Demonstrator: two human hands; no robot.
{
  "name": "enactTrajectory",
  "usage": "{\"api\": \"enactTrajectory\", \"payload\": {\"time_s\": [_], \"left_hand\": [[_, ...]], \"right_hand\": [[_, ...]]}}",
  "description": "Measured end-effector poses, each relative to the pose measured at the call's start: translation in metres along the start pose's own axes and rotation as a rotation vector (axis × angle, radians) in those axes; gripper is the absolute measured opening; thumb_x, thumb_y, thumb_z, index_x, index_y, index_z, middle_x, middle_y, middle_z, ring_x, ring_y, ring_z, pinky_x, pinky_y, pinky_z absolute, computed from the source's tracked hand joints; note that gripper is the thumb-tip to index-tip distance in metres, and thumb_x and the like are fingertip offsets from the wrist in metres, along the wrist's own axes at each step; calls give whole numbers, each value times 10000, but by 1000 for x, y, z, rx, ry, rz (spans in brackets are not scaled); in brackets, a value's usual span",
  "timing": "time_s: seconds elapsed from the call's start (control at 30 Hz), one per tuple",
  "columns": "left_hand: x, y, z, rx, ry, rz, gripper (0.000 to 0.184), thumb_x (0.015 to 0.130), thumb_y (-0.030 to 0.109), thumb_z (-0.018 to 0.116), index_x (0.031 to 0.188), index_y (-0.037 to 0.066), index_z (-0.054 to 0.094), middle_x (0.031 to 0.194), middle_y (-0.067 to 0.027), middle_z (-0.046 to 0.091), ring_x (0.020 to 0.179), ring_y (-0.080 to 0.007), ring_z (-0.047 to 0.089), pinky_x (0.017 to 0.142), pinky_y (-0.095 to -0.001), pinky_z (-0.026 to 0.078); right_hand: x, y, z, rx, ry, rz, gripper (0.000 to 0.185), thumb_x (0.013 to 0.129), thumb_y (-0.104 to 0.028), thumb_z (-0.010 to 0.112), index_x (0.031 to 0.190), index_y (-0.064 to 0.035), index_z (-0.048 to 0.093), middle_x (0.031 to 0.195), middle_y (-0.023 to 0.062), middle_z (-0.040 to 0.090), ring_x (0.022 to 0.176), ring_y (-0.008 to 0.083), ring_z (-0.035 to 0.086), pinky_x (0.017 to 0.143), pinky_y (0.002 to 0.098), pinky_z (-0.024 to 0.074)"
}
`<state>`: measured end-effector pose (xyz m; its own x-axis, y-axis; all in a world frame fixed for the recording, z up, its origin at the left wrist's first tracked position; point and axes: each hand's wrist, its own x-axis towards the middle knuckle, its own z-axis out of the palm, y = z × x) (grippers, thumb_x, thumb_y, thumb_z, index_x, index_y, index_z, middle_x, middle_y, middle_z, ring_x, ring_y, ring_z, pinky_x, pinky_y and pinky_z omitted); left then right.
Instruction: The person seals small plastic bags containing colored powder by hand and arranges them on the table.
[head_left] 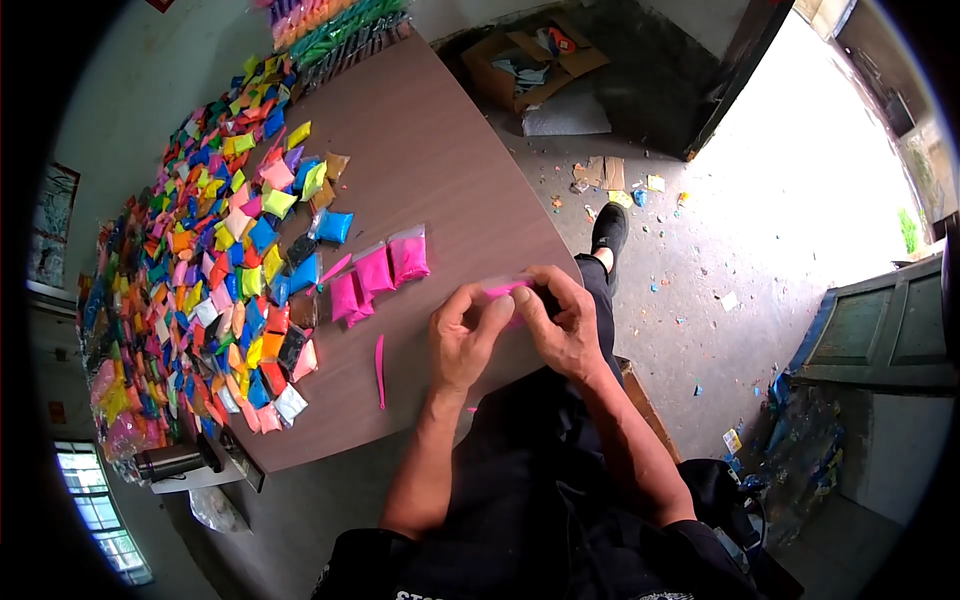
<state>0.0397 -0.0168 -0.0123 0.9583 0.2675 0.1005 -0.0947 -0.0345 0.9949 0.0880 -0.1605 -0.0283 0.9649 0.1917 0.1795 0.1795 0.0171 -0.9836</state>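
Near the table's right edge, my left hand (464, 336) and my right hand (564, 328) pinch a small pink packet (510, 288) between thumbs and fingers. Its lower part is mostly covered by my thumbs. Left of my hands, pink clear-topped packets lie in a short row, the nearest to me being the right-hand pink bag (408, 257). A slim pink plastic tool (380, 371), pointed like a little knife, lies on the table (455, 190) left of my left hand. Another thin pink tool (336, 268) rests beside the row.
A large pile of small coloured packets (230, 270) covers the table's left side, with bundled coloured sticks (340, 30) at the far end. A dark thermos (175, 461) lies at the near left corner. An open cardboard box (530, 70) and scraps (600, 172) are on the floor.
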Motion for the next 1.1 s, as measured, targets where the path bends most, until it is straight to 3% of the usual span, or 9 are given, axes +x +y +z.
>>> {"api": "enactTrajectory", "payload": {"time_s": [0.23,0.3,0.43,0.5,0.63,0.83,0.97,1.03,1.1], "left_hand": [[0,-2,-3,58,48,15,171,1015,164,694,1008,-6,718,823,39,659,768,-35,549,684,-222,454],[1,-7,-5,174,65,84,172,1017,163,693,1007,-7,717,809,47,643,757,-35,534,674,-224,448],[0,0,-1,148,60,53,177,1016,176,697,1014,1,721,794,50,626,748,-35,524,668,-226,442],[0,4,6,1,64,-5,189,1014,192,703,1020,4,725,787,53,624,732,-35,525,659,-227,440],[-1,5,1,196,19,75,219,1014,193,700,1060,-21,708,833,21,670,745,-40,560,659,-228,456],[-2,0,4,184,87,160,188,1002,153,706,1082,-17,705,870,-9,711,756,-51,601,683,-244,498],[-24,10,-3,179,191,65,194,976,144,740,1097,-4,712,896,-26,723,771,-67,617,709,-242,515],[-39,23,-23,335,249,74,215,969,132,758,1124,-11,716,932,-19,708,820,-56,617,759,-228,520],[-53,18,-57,436,307,81,217,933,124,793,1089,-6,716,928,-13,710,817,-60,625,747,-230,525]], "right_hand": [[2,-10,-1,-86,-39,-50,157,923,-74,725,1048,20,709,874,154,695,776,259,696,710,334,542],[2,-12,-2,-101,-54,-76,118,974,-61,682,1048,32,682,857,49,645,790,102,595,722,260,490],[2,-10,-2,-81,-39,-93,106,971,-43,666,1047,29,682,851,51,640,788,107,592,721,267,488],[1,-6,-1,-45,-6,-119,98,961,-38,669,1035,24,681,840,57,628,778,119,588,716,272,484],[0,-10,-3,-72,-23,-122,90,952,-36,679,1021,22,677,836,66,620,768,131,583,709,272,479],[1,-13,-1,-169,-49,-156,106,953,-42,691,1035,26,691,836,84,657,764,145,628,706,283,506],[0,-5,1,-129,-74,-125,199,968,-83,712,1127,33,678,889,129,716,805,159,685,748,278,541],[0,-11,1,-180,-77,-154,241,925,-114,741,1143,-24,694,933,178,744,835,310,746,731,360,573],[-1,-15,0,-205,-93,-142,258,916,-121,740,1151,-34,684,941,179,744,855,336,745,746,383,581]]}}
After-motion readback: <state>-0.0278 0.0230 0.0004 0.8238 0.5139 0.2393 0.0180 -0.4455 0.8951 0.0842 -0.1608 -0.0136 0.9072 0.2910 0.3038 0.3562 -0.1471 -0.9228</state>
